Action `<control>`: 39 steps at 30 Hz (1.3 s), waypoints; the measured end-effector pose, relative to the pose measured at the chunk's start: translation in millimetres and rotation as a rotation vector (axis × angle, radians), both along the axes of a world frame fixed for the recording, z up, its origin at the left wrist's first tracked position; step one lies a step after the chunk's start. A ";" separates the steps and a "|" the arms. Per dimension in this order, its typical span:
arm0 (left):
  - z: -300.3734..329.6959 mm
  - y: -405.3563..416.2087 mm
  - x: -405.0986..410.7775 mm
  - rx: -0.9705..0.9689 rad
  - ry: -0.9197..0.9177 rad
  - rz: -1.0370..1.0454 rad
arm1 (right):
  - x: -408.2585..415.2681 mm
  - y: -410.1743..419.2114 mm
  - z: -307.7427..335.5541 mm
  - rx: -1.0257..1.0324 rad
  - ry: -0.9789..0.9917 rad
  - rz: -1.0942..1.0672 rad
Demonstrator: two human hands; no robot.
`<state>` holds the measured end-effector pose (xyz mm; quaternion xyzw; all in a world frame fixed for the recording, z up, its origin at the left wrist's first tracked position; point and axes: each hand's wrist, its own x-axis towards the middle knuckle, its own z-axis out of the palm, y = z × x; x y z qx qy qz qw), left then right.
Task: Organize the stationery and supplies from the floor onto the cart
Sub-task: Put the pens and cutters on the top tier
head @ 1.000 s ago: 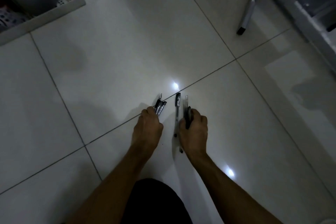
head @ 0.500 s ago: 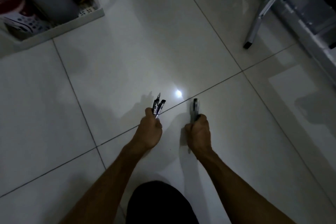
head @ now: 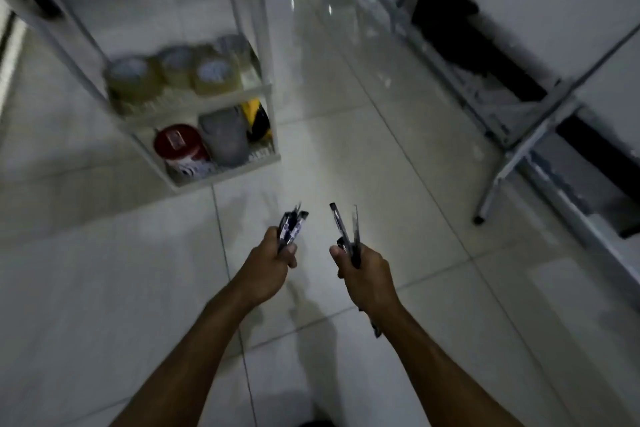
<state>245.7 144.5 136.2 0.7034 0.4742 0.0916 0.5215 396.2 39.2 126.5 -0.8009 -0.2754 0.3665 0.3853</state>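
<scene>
Left hand [head: 268,265], right hand [head: 365,270] grip pens [head: 292,224]; labels unreadable.

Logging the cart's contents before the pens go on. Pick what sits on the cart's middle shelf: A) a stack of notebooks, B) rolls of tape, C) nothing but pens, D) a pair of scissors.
B: several rolls of tape stand side by side on the middle shelf of the cart, while the pens are in the left hand and the right hand.
</scene>
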 end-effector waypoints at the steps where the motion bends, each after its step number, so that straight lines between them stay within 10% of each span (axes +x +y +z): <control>1: 24.3 8.3 -2.4 0.000 -0.007 0.003 | 0.4 10.0 25.2 0.026 0.017 -0.006; 17: 399.4 112.3 -75.7 0.348 -0.319 0.365 | -0.1 142.6 391.2 0.358 0.071 0.182; 39: 521.2 306.7 -56.2 0.342 -0.732 0.146 | -24.2 371.0 561.9 0.673 0.043 0.216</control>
